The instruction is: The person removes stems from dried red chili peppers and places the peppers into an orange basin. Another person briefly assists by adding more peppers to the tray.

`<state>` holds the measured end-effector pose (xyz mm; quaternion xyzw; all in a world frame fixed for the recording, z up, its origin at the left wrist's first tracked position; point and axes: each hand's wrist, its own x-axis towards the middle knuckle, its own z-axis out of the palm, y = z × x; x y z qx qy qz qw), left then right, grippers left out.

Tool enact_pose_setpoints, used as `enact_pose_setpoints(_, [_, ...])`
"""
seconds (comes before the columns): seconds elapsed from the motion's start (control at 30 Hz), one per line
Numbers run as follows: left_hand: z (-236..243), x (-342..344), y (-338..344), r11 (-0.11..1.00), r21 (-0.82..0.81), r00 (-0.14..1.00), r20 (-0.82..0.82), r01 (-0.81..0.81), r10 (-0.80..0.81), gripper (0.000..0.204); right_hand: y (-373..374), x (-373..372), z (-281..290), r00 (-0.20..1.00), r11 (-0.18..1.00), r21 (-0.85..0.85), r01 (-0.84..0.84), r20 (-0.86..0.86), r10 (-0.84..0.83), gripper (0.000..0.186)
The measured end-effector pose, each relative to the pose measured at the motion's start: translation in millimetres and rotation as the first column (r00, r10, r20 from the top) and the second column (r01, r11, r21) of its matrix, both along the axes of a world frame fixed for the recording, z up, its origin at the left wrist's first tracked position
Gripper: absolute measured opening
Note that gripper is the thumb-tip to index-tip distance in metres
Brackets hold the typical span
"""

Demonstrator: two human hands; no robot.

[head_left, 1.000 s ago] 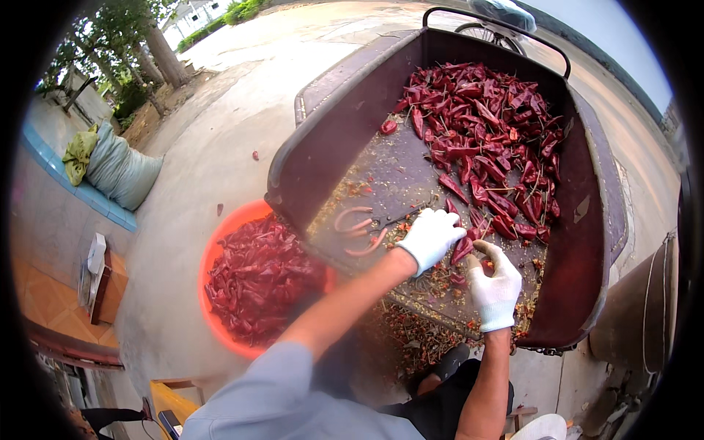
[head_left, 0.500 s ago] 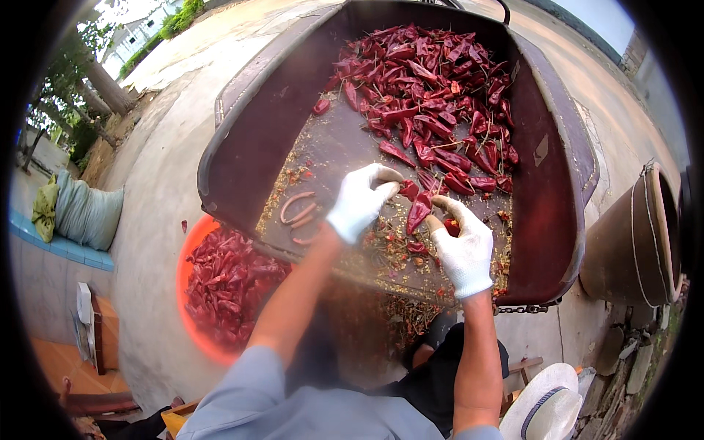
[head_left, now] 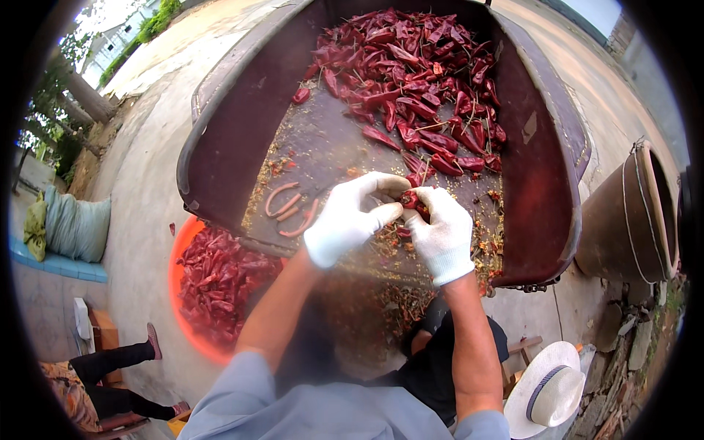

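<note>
My hands, in white gloves with soiled fingertips, meet over the near end of a dark maroon cart bed (head_left: 323, 139). Between their fingers is a dried red chili pepper (head_left: 410, 199), mostly covered by the gloves. My left hand (head_left: 352, 216) is closed, its thumb and forefinger against the pepper from the left. From the other side, my right hand (head_left: 442, 233) pinches it with curled fingers. Just beyond them lies a large pile of dried red chili peppers (head_left: 411, 81), many with stems. Yellow seeds and bits of stem are scattered around my hands.
Several pinkish curved strips (head_left: 281, 199) lie left of my hands. An orange basin (head_left: 177, 293) full of red chilies stands below the cart's left corner. At right are a tall brown vat (head_left: 623, 220) and a pale hat (head_left: 554, 396). Another person's legs (head_left: 110, 367) show at lower left.
My hands have come together, the right moving left to meet the left at the pepper. The view has shifted, and another person's legs now show at lower left.
</note>
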<state>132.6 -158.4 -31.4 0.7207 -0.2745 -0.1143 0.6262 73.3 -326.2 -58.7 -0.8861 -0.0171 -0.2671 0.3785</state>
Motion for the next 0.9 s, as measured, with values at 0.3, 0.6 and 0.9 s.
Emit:
enact_pose_setpoints(0.3, [-25.8, -1.7, -4.5, 0.959, 0.044, 0.817, 0.535, -0.281, 0.215, 0.010, 9.2, -6.4, 0.4, 0.998, 0.999, -0.038, -0.013, -0.064, 0.011, 0.015])
enact_pose_setpoints(0.6, [-40.2, 30.7, 8.5, 0.645, -0.558, 0.770, -0.634, -0.523, 0.076, 0.017, 10.1, -19.5, 23.8, 0.900, 0.468, 0.883, 0.037, -0.233, 0.368, 0.019])
enact_pose_setpoints(0.9, [-48.1, 35.2, -37.0, 0.742, 0.562, 0.918, 0.349, -0.366, 0.188, 0.033, -28.9, -14.7, 29.5, 0.939, 0.404, 0.903, 0.144, -0.254, 0.233, 0.032])
